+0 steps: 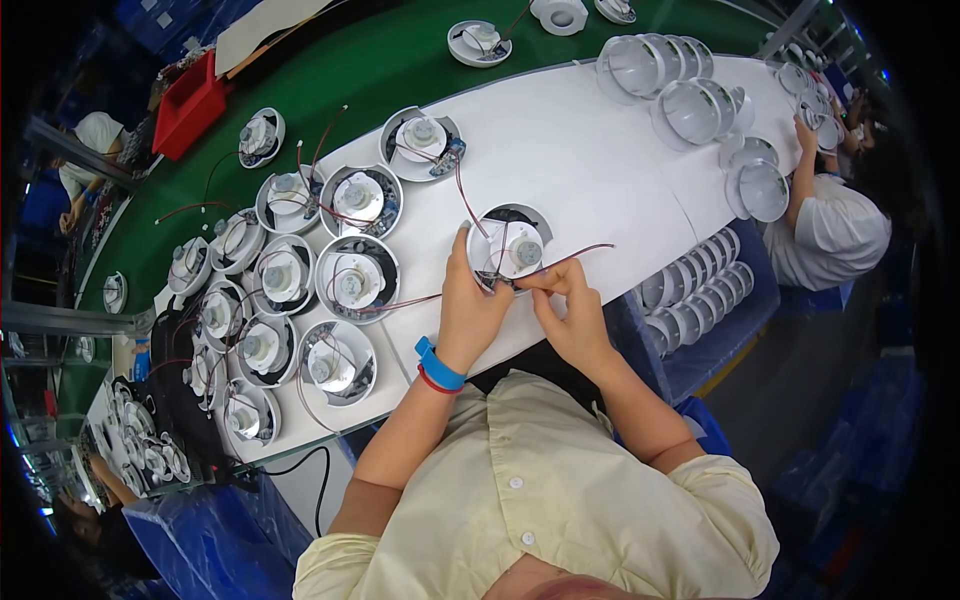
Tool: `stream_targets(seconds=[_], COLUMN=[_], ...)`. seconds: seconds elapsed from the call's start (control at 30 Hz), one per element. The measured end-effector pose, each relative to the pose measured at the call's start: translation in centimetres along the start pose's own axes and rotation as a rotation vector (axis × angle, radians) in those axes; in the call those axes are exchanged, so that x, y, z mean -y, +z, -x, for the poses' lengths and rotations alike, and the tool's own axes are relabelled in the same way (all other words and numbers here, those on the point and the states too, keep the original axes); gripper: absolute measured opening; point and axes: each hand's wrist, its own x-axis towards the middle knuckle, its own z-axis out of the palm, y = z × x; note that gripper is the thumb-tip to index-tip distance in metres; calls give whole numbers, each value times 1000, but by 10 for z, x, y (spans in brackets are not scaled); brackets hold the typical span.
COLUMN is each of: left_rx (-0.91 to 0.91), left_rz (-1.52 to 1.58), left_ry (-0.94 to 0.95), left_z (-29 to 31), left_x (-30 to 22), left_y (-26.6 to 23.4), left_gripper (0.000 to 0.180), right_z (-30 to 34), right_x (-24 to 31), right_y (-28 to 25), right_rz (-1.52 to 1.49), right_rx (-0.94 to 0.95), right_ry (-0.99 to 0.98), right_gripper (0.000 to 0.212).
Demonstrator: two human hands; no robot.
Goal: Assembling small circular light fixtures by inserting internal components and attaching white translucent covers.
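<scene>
A white round housing (pixel 488 258) rests on the white tabletop in front of me, tilted slightly. Inside it sit a white disc with a grey cylindrical centre (pixel 524 252) and dark parts. My left hand (pixel 472 315) grips the housing's near left rim, fingers along the outside and thumb at the near edge. Against that same near edge, the fingers of my right hand (pixel 572 315) are pinched together; whatever is between them is too small to make out. A thin red-and-black wire (pixel 585 252) runs from beside those fingertips out to the right.
Several similar wired housings (pixel 352 280) crowd the table's left side. Stacked clear domes (pixel 690 110) stand at the far right, and a blue crate (pixel 745 320) of white rings is near right. Beyond lie a green surface (pixel 350 75) and a red bin (pixel 190 105). A co-worker (pixel 830 225) works at right.
</scene>
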Motion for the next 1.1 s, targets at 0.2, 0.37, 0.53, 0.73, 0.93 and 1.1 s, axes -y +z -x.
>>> stream_targets(seconds=[0.2, 0.37, 0.53, 0.73, 0.93, 1.1], left_rx=[58, -41, -119, -46, 68, 186], left_rz=[74, -65, -170, 103, 328, 421], left_ry=[-48, -12, 171, -83, -137, -182], left_z=[-5, 1, 4, 4, 0, -6], left_x=[-12, -25, -16, -21, -27, -35], left_y=[-4, 4, 3, -2, -5, -2], left_gripper=[77, 78, 79, 77, 59, 53], right_z=[7, -39, -69, -66, -64, -57], right_x=[60, 69, 43, 39, 51, 55], right_y=[-31, -22, -17, -9, -42, -85], right_rz=[174, 614, 488, 241, 153, 205], right_rx=[185, 14, 28, -53, 155, 151], right_ry=[-8, -309, -274, 40, -62, -268], right_gripper=[22, 20, 13, 9, 9, 15])
